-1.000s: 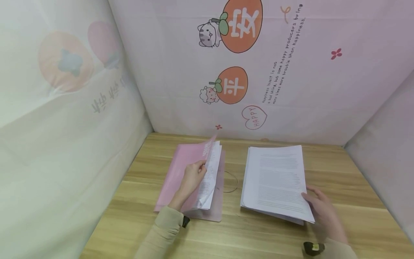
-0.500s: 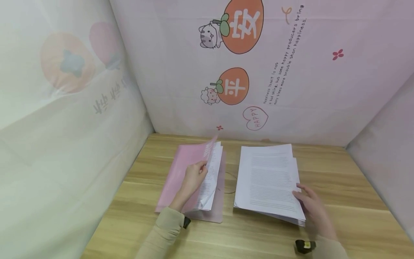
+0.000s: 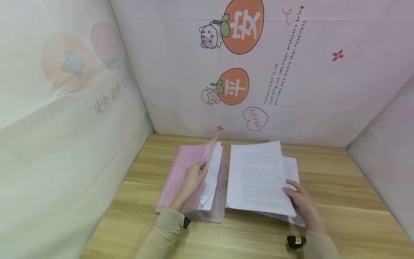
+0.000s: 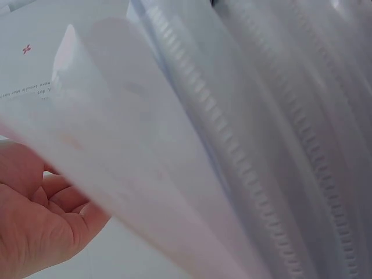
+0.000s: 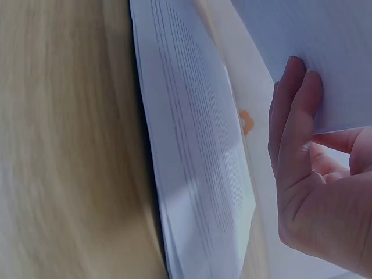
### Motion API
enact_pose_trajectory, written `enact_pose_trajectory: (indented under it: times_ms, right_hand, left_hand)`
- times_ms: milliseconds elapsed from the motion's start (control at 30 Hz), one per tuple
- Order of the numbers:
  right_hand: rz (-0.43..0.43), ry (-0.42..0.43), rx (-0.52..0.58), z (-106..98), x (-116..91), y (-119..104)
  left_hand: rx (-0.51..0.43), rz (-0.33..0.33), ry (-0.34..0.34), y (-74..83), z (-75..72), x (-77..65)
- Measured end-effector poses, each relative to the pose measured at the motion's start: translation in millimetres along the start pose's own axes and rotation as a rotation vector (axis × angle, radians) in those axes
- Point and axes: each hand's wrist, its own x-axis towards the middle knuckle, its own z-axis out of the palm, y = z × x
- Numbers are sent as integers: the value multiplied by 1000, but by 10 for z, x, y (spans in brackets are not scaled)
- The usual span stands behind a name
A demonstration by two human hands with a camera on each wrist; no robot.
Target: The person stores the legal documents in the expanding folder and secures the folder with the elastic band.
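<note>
A pink folder [image 3: 179, 172] lies open on the wooden table [image 3: 343, 201]. My left hand [image 3: 193, 177] grips its raised translucent cover, with white pages [image 3: 211, 172] showing inside. The left wrist view shows that cover [image 4: 145, 151] against my left hand [image 4: 35, 221], with the page edges [image 4: 279, 116] fanned beside it. My right hand [image 3: 299, 201] pinches the right edge of a top bundle of printed sheets [image 3: 255, 176], which sits shifted left over the lower sheets [image 3: 291, 167]. Seen from the right wrist, my right hand [image 5: 314, 174] has its fingers against a sheet above the printed stack [image 5: 192, 145].
Printed fabric walls [image 3: 291, 90] close in the table at the back and on both sides. Bare wood [image 5: 64, 145] shows in front of the papers and to their right. Small black wrist devices [image 3: 295, 241] sit on both sleeves.
My right hand has drawn the top bundle of printed sheets left toward the folder, uncovering lower sheets on the right. The left hand and folder cover have stayed still.
</note>
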Motion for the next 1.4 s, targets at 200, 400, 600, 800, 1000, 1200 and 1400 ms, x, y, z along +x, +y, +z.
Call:
enact_pose_trajectory:
  times_ms: [200, 400, 600, 800, 1000, 1200, 1400]
  right_hand:
    - [7, -5, -25, 118, 46, -44]
    - [13, 9, -42, 209, 70, -94]
    - [6, -3, -67, 295, 83, -117]
    - [0, -13, -105, 383, 131, -96]
    - [-6, -8, -111, 484, 153, -91]
    - [3, -1, -136, 575, 168, -129]
    - [17, -4, -152, 661, 187, -125]
  left_hand:
    - [-3, 14, 13, -9, -4, -6]
    - [-3, 31, 35, -13, -7, -3]
    - [-7, 35, 41, -6, -11, -1]
    - [9, 42, 47, 1, -11, -4]
    - [18, 52, 62, 1, -3, 7]
    - [9, 58, 63, 0, -5, 8]
    - [3, 55, 63, -14, -12, 9]
